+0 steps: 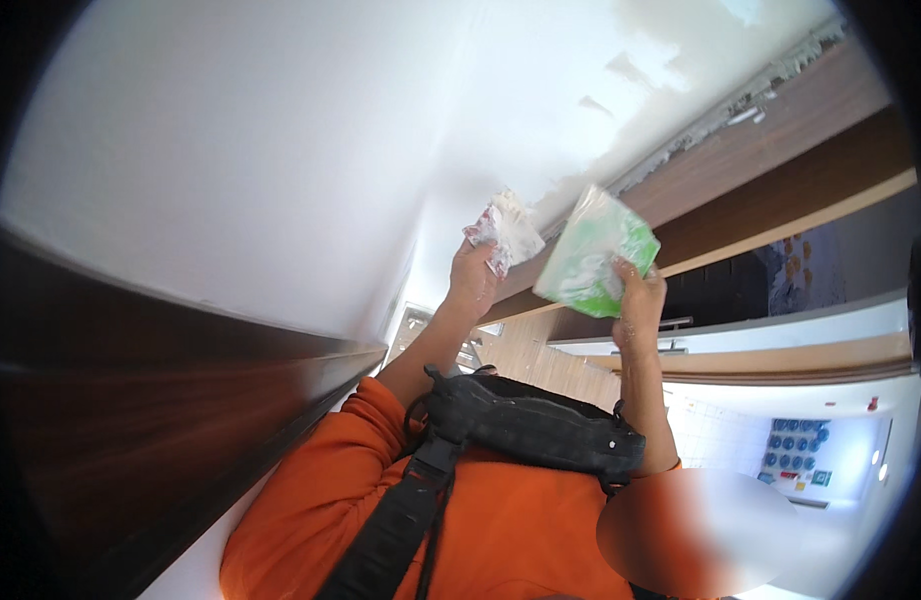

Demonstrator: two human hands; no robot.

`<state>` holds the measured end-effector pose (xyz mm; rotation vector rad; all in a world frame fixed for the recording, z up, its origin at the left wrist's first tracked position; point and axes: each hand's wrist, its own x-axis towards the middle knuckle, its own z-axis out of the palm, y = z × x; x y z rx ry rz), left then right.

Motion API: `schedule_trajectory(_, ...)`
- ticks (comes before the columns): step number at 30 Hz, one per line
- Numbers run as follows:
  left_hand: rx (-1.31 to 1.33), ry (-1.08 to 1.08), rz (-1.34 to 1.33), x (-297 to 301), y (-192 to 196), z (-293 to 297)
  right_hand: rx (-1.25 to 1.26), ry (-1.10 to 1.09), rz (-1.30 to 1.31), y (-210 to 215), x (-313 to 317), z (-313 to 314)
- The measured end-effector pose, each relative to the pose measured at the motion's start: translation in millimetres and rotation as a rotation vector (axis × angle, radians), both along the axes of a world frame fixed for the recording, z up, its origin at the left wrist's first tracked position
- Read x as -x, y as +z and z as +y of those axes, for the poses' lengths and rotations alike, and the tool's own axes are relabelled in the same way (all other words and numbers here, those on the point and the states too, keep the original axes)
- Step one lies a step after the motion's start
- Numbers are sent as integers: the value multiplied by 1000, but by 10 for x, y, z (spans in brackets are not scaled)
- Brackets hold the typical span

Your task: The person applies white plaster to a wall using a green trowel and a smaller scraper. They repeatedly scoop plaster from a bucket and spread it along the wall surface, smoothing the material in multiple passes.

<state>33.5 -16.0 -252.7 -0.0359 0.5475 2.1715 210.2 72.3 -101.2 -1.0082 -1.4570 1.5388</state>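
My left hand (pixel 474 280) grips a small flat putty scraper (pixel 521 232), its red grip part smeared with white paste. Beside it, my right hand (pixel 641 300) is closed on the lower edge of a wide green plastic spreader (pixel 593 250), which is coated across its face with white putty. Both tools are raised near each other and do not touch. Behind them is a white wall surface (pixel 571 130) with grey, unevenly covered patches toward the right.
A brown wooden frame (pixel 781 150) runs diagonally at the right, with a rough, chipped plaster edge along it. Dark wooden panelling (pixel 161 430) lines the lower left. A black strapped pouch (pixel 531 420) hangs across my chest. Large blue water bottles (pixel 796 445) stand far off at right.
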Motion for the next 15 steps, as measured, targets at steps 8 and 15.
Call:
schedule_trajectory(8, -44, 82, 338, 410, 501, -105, 728, 64, 283, -325, 108, -183)
schedule_trajectory(15, 79, 197, 833, 510, 877, -194, 768, 230, 428, 184, 526, -370)
